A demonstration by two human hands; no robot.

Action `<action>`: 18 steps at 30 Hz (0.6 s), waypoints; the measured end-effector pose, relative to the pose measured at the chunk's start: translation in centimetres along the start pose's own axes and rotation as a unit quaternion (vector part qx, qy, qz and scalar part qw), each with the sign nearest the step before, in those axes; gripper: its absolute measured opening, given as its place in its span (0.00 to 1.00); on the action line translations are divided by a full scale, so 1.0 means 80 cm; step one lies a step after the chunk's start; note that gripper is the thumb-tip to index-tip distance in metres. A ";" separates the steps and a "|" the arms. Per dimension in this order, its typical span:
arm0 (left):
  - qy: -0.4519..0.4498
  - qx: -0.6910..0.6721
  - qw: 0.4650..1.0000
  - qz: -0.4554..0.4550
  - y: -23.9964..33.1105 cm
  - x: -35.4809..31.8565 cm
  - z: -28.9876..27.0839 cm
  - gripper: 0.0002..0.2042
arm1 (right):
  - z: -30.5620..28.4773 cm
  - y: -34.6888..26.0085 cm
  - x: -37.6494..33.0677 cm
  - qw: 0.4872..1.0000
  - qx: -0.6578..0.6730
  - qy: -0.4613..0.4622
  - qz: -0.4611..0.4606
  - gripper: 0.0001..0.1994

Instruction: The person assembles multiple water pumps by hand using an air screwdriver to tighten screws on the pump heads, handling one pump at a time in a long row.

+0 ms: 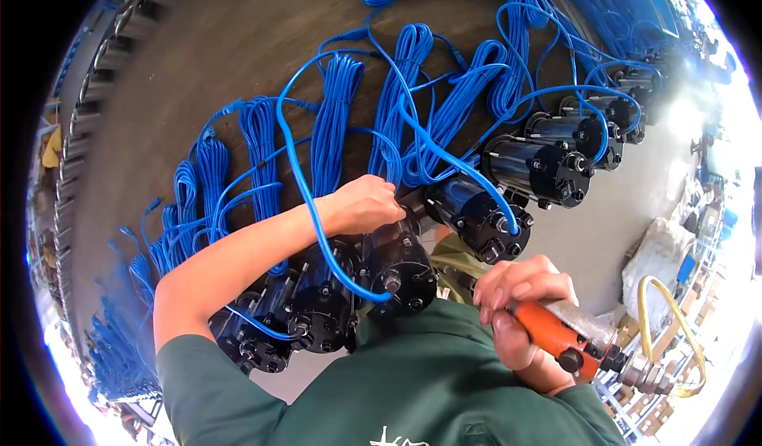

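Note:
My right hand (528,299) is wrapped round an orange air-driven tool (559,341) with a grey metal part along its side. A dark shaft (454,278) reaches left from that hand towards a black cylindrical housing (409,267). Curled into a fist, my left hand (361,205) rests at the far end of this same housing; what its fingers hold, if anything, is hidden. A thick blue cable (298,184) loops over my left forearm and enters a metal fitting on the housing's near face. Another black housing (480,220) lies just to the right.
More black housings (540,168) line the table edge on both sides, each with blue cable. Tied blue cable bundles (337,121) cover much of the brown tabletop (214,49). A yellow hose (644,319) curves from the tool's rear. A pale plastic bag (663,259) lies at the right.

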State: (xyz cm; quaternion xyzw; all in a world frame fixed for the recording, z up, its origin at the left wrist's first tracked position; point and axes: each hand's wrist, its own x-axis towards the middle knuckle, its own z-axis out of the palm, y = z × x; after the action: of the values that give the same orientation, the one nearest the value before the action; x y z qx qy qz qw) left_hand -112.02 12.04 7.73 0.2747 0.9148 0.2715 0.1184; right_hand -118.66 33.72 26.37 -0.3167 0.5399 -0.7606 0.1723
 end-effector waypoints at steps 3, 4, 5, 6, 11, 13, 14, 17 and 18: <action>0.011 0.002 1.000 0.010 0.001 -0.001 0.002 0.03 | 0.020 0.015 0.008 0.999 -0.017 -0.019 -0.020 0.15; 0.023 0.007 1.000 0.012 0.002 -0.001 0.004 0.03 | 0.027 0.020 0.010 0.999 -0.023 -0.026 -0.027 0.14; 0.026 0.008 0.999 0.016 0.002 -0.002 0.005 0.03 | 0.031 0.025 0.015 0.997 -0.048 -0.052 -0.013 0.15; 0.024 0.019 0.999 0.014 0.001 -0.002 0.007 0.04 | 0.035 0.033 0.019 0.994 -0.073 -0.078 -0.020 0.15; -0.005 0.027 0.999 0.029 0.001 -0.001 0.007 0.05 | 0.045 0.049 0.023 0.973 -0.132 -0.189 -0.008 0.09; 0.022 0.026 0.999 0.037 0.000 0.000 0.003 0.06 | 0.047 0.051 0.020 0.974 -0.129 -0.186 -0.006 0.09; 0.020 0.022 0.999 0.045 0.001 -0.002 0.002 0.06 | 0.047 0.052 0.020 0.968 -0.152 -0.199 -0.008 0.08; 0.028 -0.022 0.999 0.000 0.005 -0.018 0.000 0.08 | 0.049 0.053 0.016 0.973 -0.170 -0.155 0.022 0.08; 0.041 -0.049 0.998 -0.021 0.009 -0.030 0.001 0.09 | 0.049 0.054 0.015 0.974 -0.164 -0.158 0.013 0.09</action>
State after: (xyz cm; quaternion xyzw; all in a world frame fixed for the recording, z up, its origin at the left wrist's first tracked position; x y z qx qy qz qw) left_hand -109.69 11.21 8.24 0.2380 0.9098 0.3250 0.0997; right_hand -117.24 28.66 23.54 -0.4499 0.6270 -0.6001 0.2107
